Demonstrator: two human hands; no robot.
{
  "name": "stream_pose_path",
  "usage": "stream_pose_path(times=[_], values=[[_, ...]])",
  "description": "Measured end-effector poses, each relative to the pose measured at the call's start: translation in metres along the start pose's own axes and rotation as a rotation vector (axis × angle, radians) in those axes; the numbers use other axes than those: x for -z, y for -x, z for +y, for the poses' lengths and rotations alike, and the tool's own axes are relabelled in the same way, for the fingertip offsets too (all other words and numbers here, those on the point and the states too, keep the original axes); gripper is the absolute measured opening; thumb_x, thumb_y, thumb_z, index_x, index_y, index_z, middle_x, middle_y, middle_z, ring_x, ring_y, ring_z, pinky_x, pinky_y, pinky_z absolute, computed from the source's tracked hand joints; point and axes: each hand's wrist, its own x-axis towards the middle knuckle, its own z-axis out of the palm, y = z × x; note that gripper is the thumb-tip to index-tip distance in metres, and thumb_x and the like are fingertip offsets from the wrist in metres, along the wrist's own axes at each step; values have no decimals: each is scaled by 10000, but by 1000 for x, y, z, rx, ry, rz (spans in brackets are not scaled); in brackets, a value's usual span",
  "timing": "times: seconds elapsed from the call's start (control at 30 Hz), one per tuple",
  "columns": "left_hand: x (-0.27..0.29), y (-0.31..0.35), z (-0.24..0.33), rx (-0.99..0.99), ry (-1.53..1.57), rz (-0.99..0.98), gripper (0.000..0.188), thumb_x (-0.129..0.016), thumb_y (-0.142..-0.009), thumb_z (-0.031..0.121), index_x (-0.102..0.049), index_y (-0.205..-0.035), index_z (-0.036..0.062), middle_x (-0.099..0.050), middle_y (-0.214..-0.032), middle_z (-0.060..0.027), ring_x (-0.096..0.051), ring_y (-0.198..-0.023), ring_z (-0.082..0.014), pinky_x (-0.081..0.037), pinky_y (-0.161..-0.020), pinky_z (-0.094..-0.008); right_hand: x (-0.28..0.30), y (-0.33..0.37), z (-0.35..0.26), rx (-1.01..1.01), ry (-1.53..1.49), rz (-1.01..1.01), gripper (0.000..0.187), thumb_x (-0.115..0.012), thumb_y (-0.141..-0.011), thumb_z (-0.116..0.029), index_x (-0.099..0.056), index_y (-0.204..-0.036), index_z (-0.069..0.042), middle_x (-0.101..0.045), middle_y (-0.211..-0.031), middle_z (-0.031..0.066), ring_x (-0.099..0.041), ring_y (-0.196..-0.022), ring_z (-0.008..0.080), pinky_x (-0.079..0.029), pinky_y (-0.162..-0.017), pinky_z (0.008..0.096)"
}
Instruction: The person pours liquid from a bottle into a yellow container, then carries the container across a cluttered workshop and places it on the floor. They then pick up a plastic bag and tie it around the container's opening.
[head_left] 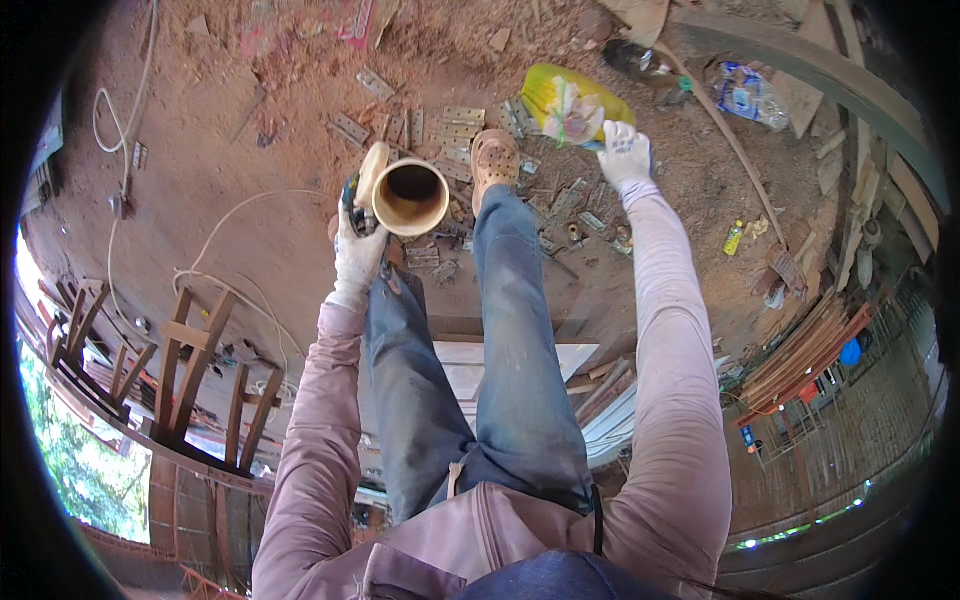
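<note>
My left hand (pixel 356 250), in a white glove, grips a dark power tool (pixel 352 196) with a round tan disc, and a hollow tan wooden tube (pixel 410 196) sits against it, its open end facing up toward me. My right hand (pixel 625 152), also gloved, reaches far out to a yellow plastic bag (pixel 560 95) on the dirt floor and touches its near edge; the fingers look spread. My legs in blue jeans stretch between the two arms, with a tan clog (pixel 495 158) on the foot.
Several metal hinges (pixel 455 125) lie scattered on the sawdust floor around the foot. A white cable (pixel 225 225) loops at left near wooden chair frames (pixel 190 370). Stacked timber (pixel 810 350) lies at right, and a plastic bottle (pixel 745 95) and a long stick (pixel 735 150) lie beyond the bag.
</note>
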Motion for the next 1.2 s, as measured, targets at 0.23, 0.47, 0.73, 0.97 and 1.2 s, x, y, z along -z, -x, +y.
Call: stream_pose_path(times=[0.23, 0.47, 0.73, 0.97, 1.2], values=[[0, -21, -29, -10, -345, 149, 731, -689, -848, 80, -372, -1502, 154, -677, -987, -56, -634, -792, -114, -523, -750, -293, 9, 2, -21, 1, -198, -118, 426, -667, -847, -434, -639, -1142, -128, -717, -1052, 116, -660, -955, 278, -429, -824, 425], [44, -57, -52, -42, -514, 89, 712, -659, -811, 91, -423, -1476, 189, -638, -879, -77, -648, -770, -200, -534, -721, -353, 42, 94, -65, -19, -298, 46, 411, -645, -882, -399, -594, -1140, -84, -713, -933, 160, -654, -847, 345, -438, -793, 453], [60, -92, -68, -225, -768, -70, 701, -647, -829, 206, -395, -1475, 310, -623, -1124, -128, -664, -980, -349, -544, -811, -462, 49, 141, -153, -109, -373, 1, 411, -645, -910, -381, -586, -1181, -77, -689, -909, 200, -643, -813, 399, -457, -758, 480], [47, -107, -90, -159, -878, -248, 674, -636, -858, 293, -368, -1474, 335, -577, -1229, -137, -659, -1025, -353, -547, -824, -475, 84, 115, -239, -15, -246, -5, 331, -639, -901, -396, -568, -1001, -88, -678, -699, 120, -650, -648, 329, -451, -708, 440], [46, -120, -132, -213, -893, -228, 728, -641, -862, 294, -300, -1491, 430, -575, -1228, -157, -668, -1011, -354, -556, -819, -476, 95, 83, -285, -41, -296, -114, 337, -610, -912, -400, -552, -921, -68, -664, -678, 143, -662, -629, 343, -483, -606, 488]])
